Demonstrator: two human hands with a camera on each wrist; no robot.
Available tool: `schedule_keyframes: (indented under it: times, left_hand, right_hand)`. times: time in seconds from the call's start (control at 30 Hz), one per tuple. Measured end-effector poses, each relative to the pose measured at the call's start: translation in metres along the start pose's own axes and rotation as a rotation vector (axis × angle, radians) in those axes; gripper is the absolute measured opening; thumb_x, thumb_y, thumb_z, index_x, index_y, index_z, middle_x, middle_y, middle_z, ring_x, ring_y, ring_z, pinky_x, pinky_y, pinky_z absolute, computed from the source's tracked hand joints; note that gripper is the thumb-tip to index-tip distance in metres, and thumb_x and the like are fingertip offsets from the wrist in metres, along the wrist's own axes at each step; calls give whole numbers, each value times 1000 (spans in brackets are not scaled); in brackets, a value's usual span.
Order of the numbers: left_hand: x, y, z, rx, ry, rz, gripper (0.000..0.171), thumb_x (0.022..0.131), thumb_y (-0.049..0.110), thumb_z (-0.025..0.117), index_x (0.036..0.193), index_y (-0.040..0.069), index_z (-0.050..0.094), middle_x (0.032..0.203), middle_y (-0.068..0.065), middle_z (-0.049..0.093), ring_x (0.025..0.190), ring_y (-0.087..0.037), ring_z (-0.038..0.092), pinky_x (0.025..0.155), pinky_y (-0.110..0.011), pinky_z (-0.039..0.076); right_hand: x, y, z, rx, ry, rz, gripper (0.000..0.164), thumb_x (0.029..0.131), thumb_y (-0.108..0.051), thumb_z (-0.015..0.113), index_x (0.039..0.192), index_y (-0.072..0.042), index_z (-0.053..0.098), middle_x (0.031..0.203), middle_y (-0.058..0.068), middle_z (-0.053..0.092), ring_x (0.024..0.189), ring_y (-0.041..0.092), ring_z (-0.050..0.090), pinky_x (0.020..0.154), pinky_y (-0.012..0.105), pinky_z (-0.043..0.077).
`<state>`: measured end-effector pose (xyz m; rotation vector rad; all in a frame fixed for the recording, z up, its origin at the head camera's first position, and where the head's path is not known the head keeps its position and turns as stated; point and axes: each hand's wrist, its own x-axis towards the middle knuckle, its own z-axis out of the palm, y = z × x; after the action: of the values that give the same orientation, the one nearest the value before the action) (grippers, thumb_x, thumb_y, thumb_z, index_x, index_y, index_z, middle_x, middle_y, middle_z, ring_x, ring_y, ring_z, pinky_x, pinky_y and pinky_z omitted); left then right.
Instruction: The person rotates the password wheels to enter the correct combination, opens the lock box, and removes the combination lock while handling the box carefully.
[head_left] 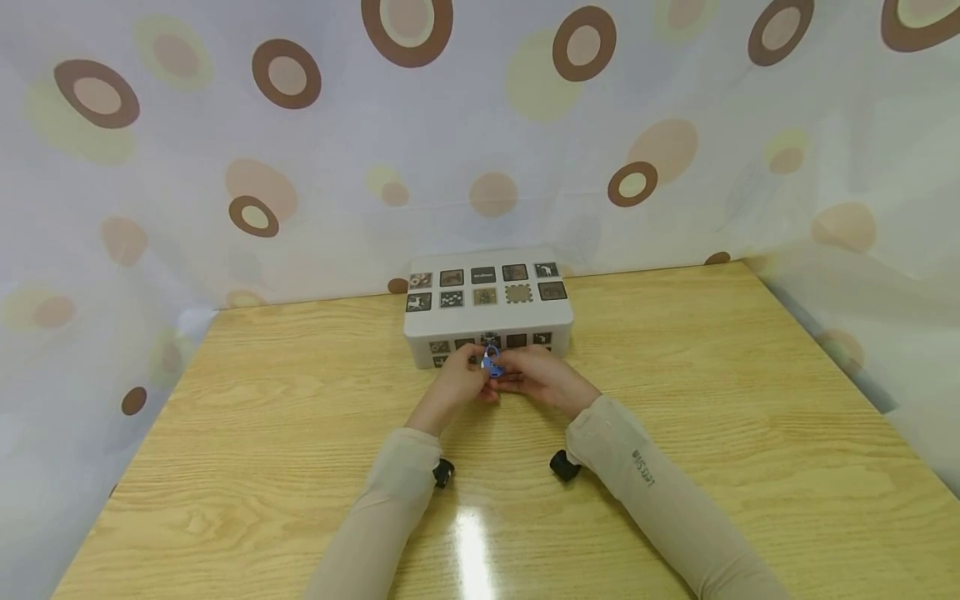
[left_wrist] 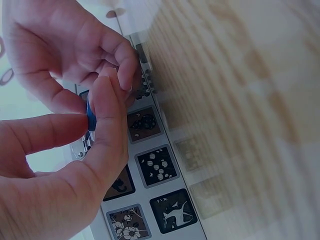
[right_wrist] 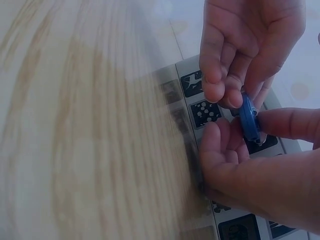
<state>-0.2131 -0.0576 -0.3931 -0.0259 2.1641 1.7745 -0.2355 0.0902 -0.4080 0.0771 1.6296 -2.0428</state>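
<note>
Sleeve lettering [head_left: 643, 468] reads "LetsSlim" as left hand [head_left: 459, 378] and right hand [head_left: 546, 373] pinch a blue padlock [head_left: 492, 367].

Box [head_left: 487, 318] on table [head_left: 300, 392], backdrop [head_left: 450, 142] behind, padlock [head_left: 492, 365] at box's front.

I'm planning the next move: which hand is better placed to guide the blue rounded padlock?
Probably the right hand, narrowly: in its wrist view, thumb and fingers flank the blue rounded padlock. The left hand pinches it too, near the silvery metal clasp of the white rectangular box.
</note>
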Motion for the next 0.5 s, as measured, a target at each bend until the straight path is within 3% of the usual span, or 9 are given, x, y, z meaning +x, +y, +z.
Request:
schedule_keyframes:
  times: [0.13, 0.33, 0.5]
  left_hand:
    - [1, 0, 0, 0, -1, 0, 39, 94, -11, 42, 133, -9, 41, 74, -13, 56, 59, -18, 61, 69, -38, 61]
    - [0, 1, 1, 4, 3, -6, 41, 94, -12, 42, 134, -9, 40, 75, -13, 56, 59, -19, 61, 71, -40, 61]
    - [0, 1, 0, 12, 2, -2, 41, 94, -11, 43, 135, -9, 40, 75, -13, 57, 59, -18, 61, 70, -38, 61]
  right_hand:
    - [0, 0, 0, -13, -8, -9, 12, 94, 2, 49, 95, 8, 59, 74, 5, 63, 69, 15, 62, 72, 25, 56]
    - [-1, -2, 1, -25, -16, -3, 22, 95, 7, 46, 113, 18, 51, 85, 8, 59, 71, 14, 61, 75, 24, 56]
    - [-2, -2, 1, -52, -19, -8, 27, 94, 8, 45, 118, 21, 46, 90, 11, 57, 74, 14, 60, 75, 24, 55]
